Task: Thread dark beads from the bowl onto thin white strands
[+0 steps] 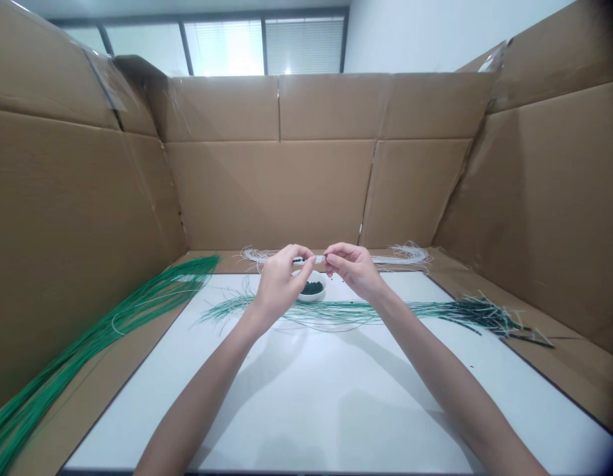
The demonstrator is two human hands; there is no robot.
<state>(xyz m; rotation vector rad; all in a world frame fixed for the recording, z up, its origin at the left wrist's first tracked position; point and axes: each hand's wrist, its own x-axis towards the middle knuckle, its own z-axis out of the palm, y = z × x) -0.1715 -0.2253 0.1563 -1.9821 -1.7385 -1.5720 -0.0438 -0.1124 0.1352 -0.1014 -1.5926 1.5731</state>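
Above the far part of the white board, my left hand (282,277) pinches a thin strand between thumb and forefinger. A short row of small dark beads (299,260) shows inside its curled fingers. My right hand (354,270) is closed at the fingertips on a small dark bead (326,256). Only a narrow gap separates the two sets of fingertips. Whether the strand reaches the right hand's bead is too small to tell. Just below the hands stands a white bowl (311,297) holding dark green beads, partly covered by my left hand.
Green strands with dark beaded ends (477,314) lie across the white board (306,396). Long green strands (112,330) run along the left side. A bundle of white strands (408,254) lies behind the hands. Cardboard walls (271,192) enclose the back and both sides.
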